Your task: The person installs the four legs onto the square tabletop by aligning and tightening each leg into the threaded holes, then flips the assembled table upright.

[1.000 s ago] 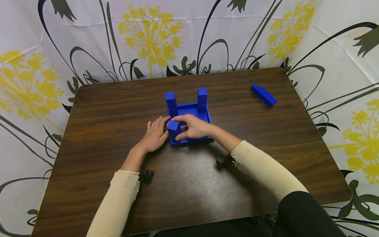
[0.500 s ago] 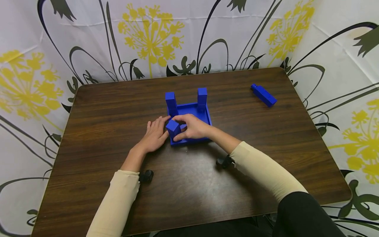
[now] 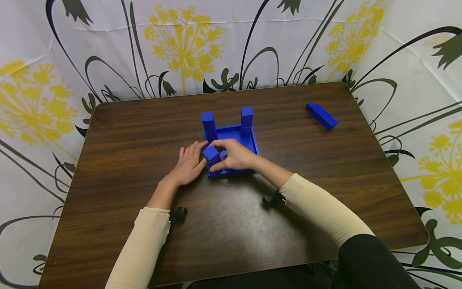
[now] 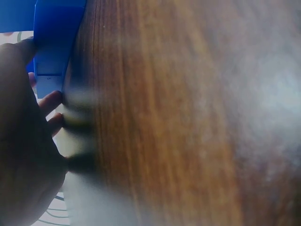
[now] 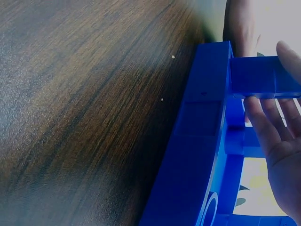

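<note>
A blue square tray-like base [image 3: 231, 131] with a low rim lies on the table. At its near left corner, my right hand [image 3: 236, 155] pinches an upright blue square post [image 3: 211, 155] between thumb and fingers. Two matching posts stand at the far corners, the far left post [image 3: 208, 125] and the far right post [image 3: 247, 120]. Flat beside the base's left side, my left hand [image 3: 187, 163] touches it with extended fingers and thumb. In the right wrist view a round socket [image 5: 210, 210] shows at the base's near right corner.
A loose blue post [image 3: 322, 116] with a narrow knob at one end lies at the back right of the brown wooden table [image 3: 119, 160]. Flower-printed cloth [image 3: 223, 48] hangs close behind the table and along its sides.
The pinched post has turned slightly, and my right thumb has slid left across its near side. My left hand and the base have stayed in place.
</note>
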Demonstrator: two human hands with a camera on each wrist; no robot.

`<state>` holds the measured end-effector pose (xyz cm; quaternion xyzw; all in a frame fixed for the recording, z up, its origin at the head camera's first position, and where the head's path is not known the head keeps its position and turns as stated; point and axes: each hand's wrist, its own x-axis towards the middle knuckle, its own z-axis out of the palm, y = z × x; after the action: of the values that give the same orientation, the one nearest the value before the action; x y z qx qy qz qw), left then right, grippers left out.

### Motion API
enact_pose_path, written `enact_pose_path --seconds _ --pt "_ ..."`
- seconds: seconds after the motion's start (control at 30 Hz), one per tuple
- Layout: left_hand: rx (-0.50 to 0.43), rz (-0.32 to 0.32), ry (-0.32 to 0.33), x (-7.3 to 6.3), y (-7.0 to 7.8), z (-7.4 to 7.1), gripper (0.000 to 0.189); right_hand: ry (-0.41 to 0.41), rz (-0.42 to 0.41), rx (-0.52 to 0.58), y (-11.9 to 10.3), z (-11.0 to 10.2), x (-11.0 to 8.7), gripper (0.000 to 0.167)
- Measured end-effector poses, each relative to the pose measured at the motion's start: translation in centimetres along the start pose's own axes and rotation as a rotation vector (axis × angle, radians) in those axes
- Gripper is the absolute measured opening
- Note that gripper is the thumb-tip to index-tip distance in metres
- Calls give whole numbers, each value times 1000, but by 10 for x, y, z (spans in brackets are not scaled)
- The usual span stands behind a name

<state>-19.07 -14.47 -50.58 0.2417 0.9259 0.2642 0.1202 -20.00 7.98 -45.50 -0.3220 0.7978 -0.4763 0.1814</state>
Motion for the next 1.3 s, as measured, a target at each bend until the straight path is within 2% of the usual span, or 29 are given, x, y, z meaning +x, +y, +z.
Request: enact_pose_path --seconds 0.6,0.8,1.07,1.3 --pt "9 13 14 -1 3 -2 58 139 -10 -151 -3 9 0 43" --pt "11 10 15 -1 2 -1 58 143 -4 -184 -4 11 0 42" --pt "6 12 10 0 0 0 59 140 -38 -192 -4 10 0 44" --pt "4 9 8 0 0 0 59 119 -27 -214 -4 9 -1 53"
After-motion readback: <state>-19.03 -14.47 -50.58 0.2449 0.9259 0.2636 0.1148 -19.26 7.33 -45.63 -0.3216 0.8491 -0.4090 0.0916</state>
